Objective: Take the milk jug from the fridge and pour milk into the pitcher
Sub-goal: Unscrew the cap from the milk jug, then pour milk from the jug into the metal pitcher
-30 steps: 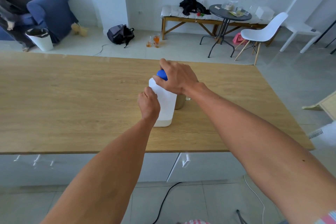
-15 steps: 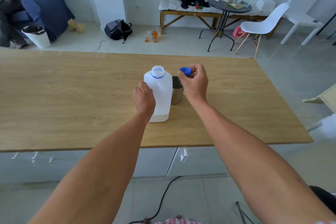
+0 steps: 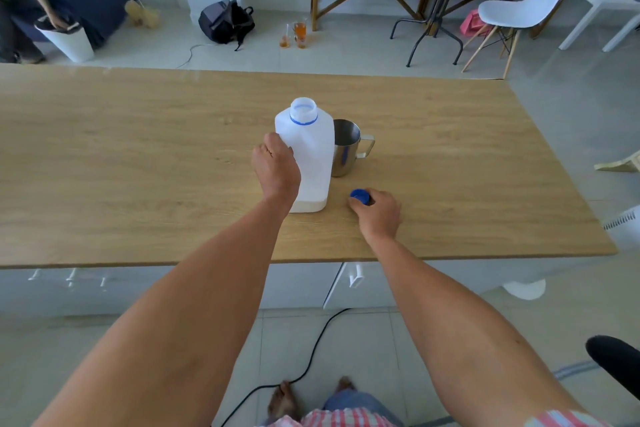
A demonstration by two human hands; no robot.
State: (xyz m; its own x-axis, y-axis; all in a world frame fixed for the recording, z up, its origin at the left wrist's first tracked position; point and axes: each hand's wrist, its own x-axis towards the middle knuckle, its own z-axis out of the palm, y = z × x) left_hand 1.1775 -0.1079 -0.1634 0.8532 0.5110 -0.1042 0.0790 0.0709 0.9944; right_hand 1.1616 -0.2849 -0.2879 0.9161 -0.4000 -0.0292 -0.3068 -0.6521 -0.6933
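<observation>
A white translucent milk jug (image 3: 311, 149) stands upright on the wooden table (image 3: 138, 156), its neck uncovered and a low band of milk at its bottom. My left hand (image 3: 277, 168) grips its near left side. Right behind the jug, touching or nearly so, stands a steel pitcher (image 3: 346, 147) with its handle to the right. My right hand (image 3: 377, 213) rests low on the table to the right of the jug, fingers closed on the blue cap (image 3: 360, 196).
The table's near edge runs just below my hands, its right edge past the pitcher. Beyond the table are a backpack (image 3: 227, 21), drinks on the floor (image 3: 294, 35), a bench, a round table and a white chair (image 3: 526, 7). A cable lies on the floor by my feet.
My right hand twisted the blue cap off the jug, lifted it to the right, then brought it down to the table near the jug's base. The left hand kept hold of the jug.
</observation>
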